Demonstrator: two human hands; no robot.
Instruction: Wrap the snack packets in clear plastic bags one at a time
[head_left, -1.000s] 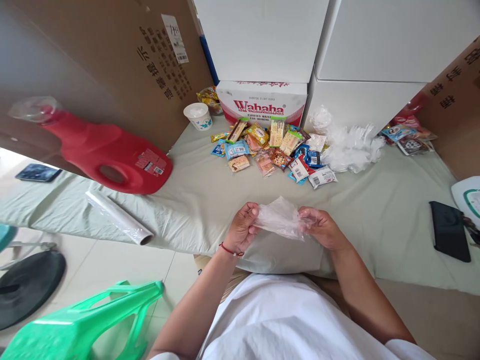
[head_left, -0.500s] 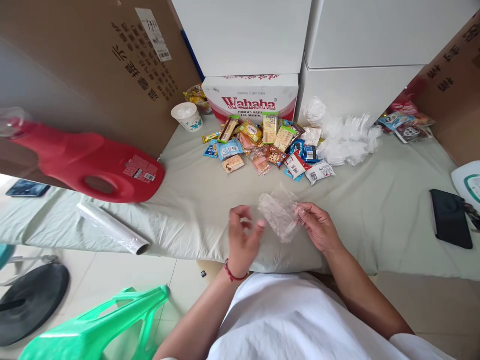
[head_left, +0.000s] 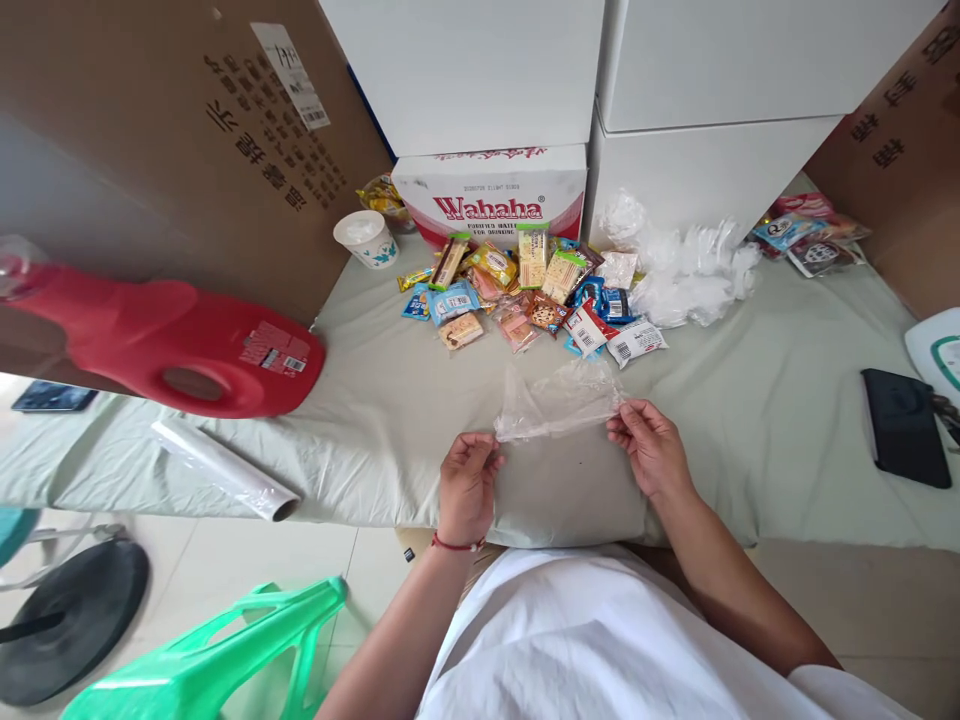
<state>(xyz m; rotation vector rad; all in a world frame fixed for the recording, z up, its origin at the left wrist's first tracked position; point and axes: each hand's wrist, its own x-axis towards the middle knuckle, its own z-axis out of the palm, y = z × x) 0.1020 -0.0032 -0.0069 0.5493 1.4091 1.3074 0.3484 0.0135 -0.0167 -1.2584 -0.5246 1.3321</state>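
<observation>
Both of my hands hold a clear plastic bag (head_left: 559, 400) stretched flat just above the pale green cloth (head_left: 390, 400). My left hand (head_left: 467, 487) pinches the bag's left corner, and a red string circles that wrist. My right hand (head_left: 651, 450) pinches the right corner. Beyond the bag lies a pile of small wrapped snacks (head_left: 525, 290). To the right of the snacks sits a heap of clear plastic bags (head_left: 686, 275).
A red detergent jug (head_left: 172, 335) lies on its side at the left, with a roll of clear film (head_left: 225, 468) near the cloth's edge. A paper cup (head_left: 365, 238), a Wahaha carton (head_left: 491, 195) and white boxes stand behind. A black phone (head_left: 904, 425) lies right; a green stool (head_left: 217, 655) stands lower left.
My left hand let go of the bag half a second ago, then took its left corner again. The crumpled bag is now spread out wide between both hands.
</observation>
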